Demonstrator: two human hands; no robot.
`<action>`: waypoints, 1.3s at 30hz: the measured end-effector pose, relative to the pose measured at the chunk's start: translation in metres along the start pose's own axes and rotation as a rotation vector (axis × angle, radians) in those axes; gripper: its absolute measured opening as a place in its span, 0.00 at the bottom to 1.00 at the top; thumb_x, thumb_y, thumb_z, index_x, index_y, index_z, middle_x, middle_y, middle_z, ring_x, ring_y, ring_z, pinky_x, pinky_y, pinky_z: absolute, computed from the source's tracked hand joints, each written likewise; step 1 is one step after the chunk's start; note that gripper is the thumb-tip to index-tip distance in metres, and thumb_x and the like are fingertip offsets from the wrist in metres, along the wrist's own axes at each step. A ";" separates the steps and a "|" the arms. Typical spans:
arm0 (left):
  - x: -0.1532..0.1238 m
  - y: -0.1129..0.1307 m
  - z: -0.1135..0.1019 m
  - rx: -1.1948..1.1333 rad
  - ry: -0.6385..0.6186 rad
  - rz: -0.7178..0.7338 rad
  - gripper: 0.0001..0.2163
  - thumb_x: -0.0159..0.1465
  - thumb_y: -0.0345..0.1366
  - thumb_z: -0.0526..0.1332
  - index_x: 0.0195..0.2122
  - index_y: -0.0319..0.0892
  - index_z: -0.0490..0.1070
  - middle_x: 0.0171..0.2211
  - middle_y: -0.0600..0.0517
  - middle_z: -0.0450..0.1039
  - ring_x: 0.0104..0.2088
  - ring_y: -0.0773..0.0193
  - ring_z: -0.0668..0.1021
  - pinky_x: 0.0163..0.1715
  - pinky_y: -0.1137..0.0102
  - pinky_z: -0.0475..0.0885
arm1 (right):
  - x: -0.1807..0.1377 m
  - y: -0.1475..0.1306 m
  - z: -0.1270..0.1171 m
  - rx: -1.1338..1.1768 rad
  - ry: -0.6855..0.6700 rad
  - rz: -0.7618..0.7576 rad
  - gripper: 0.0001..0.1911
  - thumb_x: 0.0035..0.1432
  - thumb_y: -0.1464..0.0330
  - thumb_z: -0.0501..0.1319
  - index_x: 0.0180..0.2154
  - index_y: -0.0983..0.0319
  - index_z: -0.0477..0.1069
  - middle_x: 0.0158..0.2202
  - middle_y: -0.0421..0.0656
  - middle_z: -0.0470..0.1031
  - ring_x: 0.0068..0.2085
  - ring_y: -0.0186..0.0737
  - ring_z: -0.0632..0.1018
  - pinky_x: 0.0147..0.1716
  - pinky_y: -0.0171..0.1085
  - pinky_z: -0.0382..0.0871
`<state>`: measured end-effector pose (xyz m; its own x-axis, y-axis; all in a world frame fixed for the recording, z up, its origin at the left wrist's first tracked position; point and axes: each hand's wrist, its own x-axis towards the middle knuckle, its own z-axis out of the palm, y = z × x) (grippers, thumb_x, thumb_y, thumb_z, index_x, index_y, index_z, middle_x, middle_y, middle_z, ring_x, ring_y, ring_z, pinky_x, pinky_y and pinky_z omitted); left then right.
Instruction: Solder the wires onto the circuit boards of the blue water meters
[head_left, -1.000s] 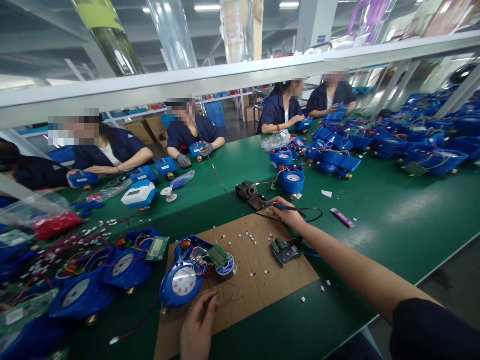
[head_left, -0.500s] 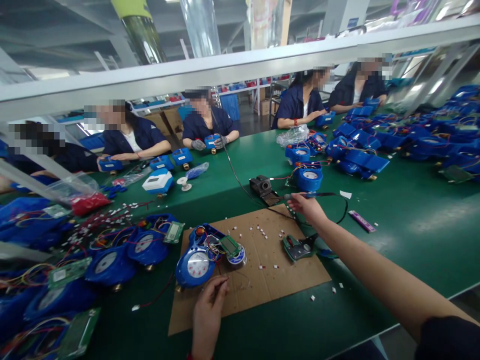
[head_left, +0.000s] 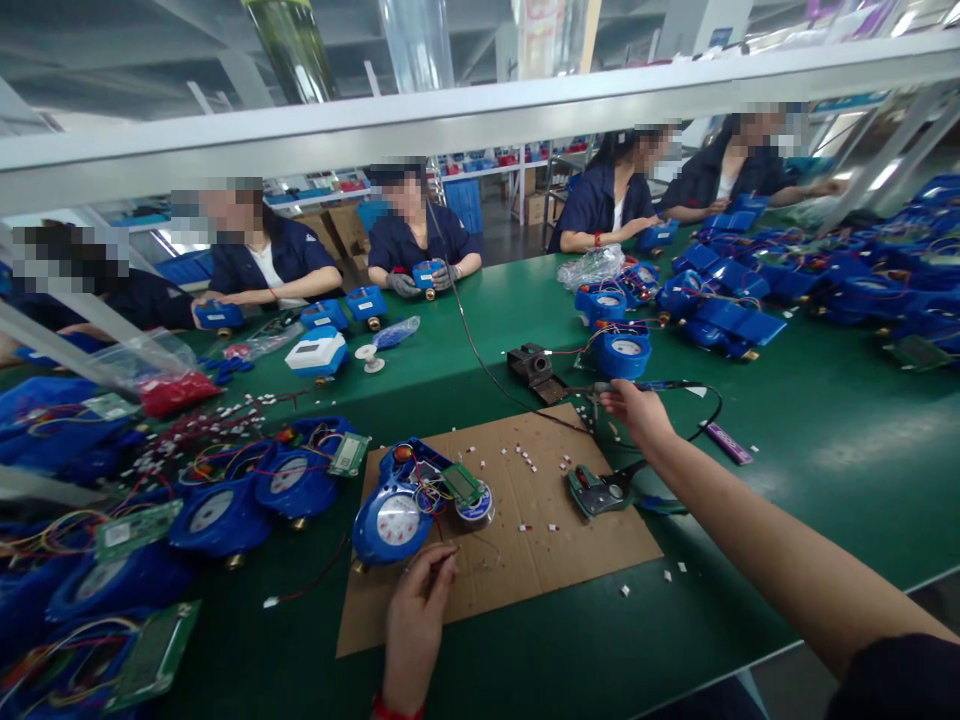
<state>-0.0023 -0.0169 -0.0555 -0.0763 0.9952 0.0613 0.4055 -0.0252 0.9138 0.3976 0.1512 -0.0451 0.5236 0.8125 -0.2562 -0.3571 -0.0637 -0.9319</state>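
**A:** What's at the lower middle of the frame?

**B:** The left hand (head_left: 415, 622), fingers pinched on what looks like a thin wire, though it is too fine to be sure. It stays just below the open blue meter (head_left: 394, 522), as a second ago.

**A:** Where does the meter lie?

**B:** On the cardboard sheet (head_left: 525, 560) on the desk (head_left: 787, 450), touching the solder spool (head_left: 477, 506).

**A:** So what has changed?

**B:** Right of centre. The right hand (head_left: 639, 412) is closed round the soldering iron (head_left: 667, 384). Its tip has drawn away from the black stand (head_left: 534, 365). The iron is in hand but well apart from the meter.
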 end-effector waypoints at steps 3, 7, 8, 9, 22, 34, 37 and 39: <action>0.000 -0.001 0.001 0.016 -0.010 0.010 0.17 0.60 0.51 0.61 0.36 0.42 0.77 0.37 0.47 0.77 0.35 0.57 0.79 0.37 0.64 0.76 | -0.004 -0.009 -0.006 0.094 0.011 0.056 0.06 0.58 0.69 0.61 0.29 0.64 0.68 0.20 0.41 0.75 0.17 0.28 0.73 0.15 0.24 0.70; -0.002 0.000 0.005 0.006 0.055 0.006 0.19 0.60 0.53 0.60 0.36 0.42 0.77 0.35 0.47 0.77 0.35 0.57 0.79 0.39 0.63 0.76 | -0.011 -0.016 -0.006 0.178 -0.028 0.129 0.07 0.61 0.70 0.58 0.30 0.63 0.67 0.19 0.39 0.74 0.16 0.26 0.71 0.13 0.22 0.67; -0.002 0.000 0.005 0.004 0.068 0.003 0.19 0.60 0.54 0.60 0.35 0.42 0.77 0.35 0.47 0.77 0.35 0.57 0.79 0.39 0.63 0.75 | -0.012 -0.017 -0.005 0.192 -0.042 0.144 0.08 0.62 0.70 0.57 0.29 0.63 0.66 0.19 0.39 0.73 0.16 0.26 0.71 0.13 0.22 0.67; -0.003 0.000 0.006 0.003 0.071 0.001 0.19 0.60 0.54 0.60 0.35 0.42 0.77 0.34 0.47 0.77 0.35 0.57 0.79 0.39 0.63 0.75 | -0.013 -0.018 -0.004 0.202 -0.056 0.156 0.08 0.62 0.71 0.56 0.29 0.63 0.66 0.19 0.38 0.73 0.16 0.25 0.70 0.13 0.22 0.66; 0.000 -0.008 -0.004 0.048 -0.058 -0.005 0.15 0.63 0.47 0.59 0.39 0.42 0.76 0.37 0.47 0.77 0.36 0.57 0.80 0.40 0.63 0.76 | -0.012 0.006 0.012 -0.058 -0.148 -0.043 0.06 0.52 0.70 0.65 0.35 0.61 0.71 0.26 0.39 0.78 0.26 0.32 0.78 0.22 0.27 0.72; -0.004 0.019 0.005 0.157 0.052 0.228 0.07 0.65 0.35 0.58 0.40 0.43 0.75 0.37 0.49 0.78 0.40 0.60 0.79 0.41 0.66 0.73 | -0.095 -0.008 0.008 -0.341 -0.215 -0.465 0.13 0.55 0.62 0.66 0.42 0.58 0.72 0.31 0.42 0.77 0.28 0.37 0.77 0.28 0.36 0.72; -0.004 0.030 0.008 0.186 0.079 0.200 0.05 0.64 0.33 0.59 0.40 0.42 0.73 0.36 0.50 0.77 0.36 0.62 0.78 0.38 0.68 0.72 | -0.136 -0.004 0.022 -0.297 -0.344 -0.505 0.13 0.58 0.62 0.65 0.44 0.57 0.71 0.32 0.41 0.76 0.28 0.35 0.77 0.27 0.35 0.72; -0.003 0.036 0.009 0.170 0.078 0.169 0.04 0.64 0.33 0.59 0.38 0.42 0.73 0.34 0.51 0.76 0.34 0.63 0.77 0.36 0.70 0.72 | -0.157 0.003 0.033 -0.321 -0.424 -0.553 0.13 0.59 0.63 0.63 0.46 0.57 0.71 0.35 0.42 0.76 0.29 0.35 0.77 0.28 0.36 0.72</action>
<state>0.0204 -0.0196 -0.0264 -0.0618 0.9678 0.2441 0.5650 -0.1677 0.8079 0.2889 0.0423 0.0003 0.1962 0.9236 0.3293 0.1465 0.3045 -0.9412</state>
